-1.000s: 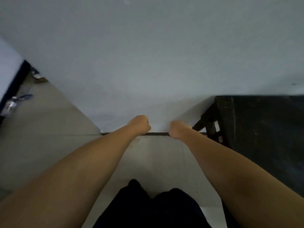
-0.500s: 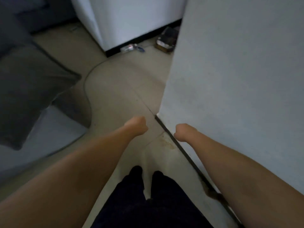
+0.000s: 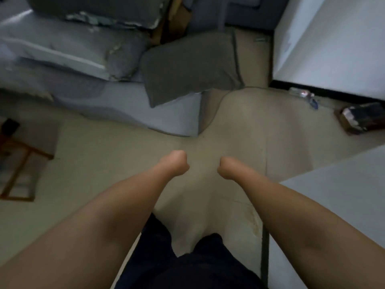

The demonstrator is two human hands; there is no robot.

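As the left hand and right hand hover, fingers curl inward (two empty fists).

Open floor ahead of and between left grip and right grip; free passage forward. Right: white wall close beside the right forearm, blocks that side. Ahead-left: grey pillow overhanging mattress corner; bottle and box on the floor far right, wooden frame far left.
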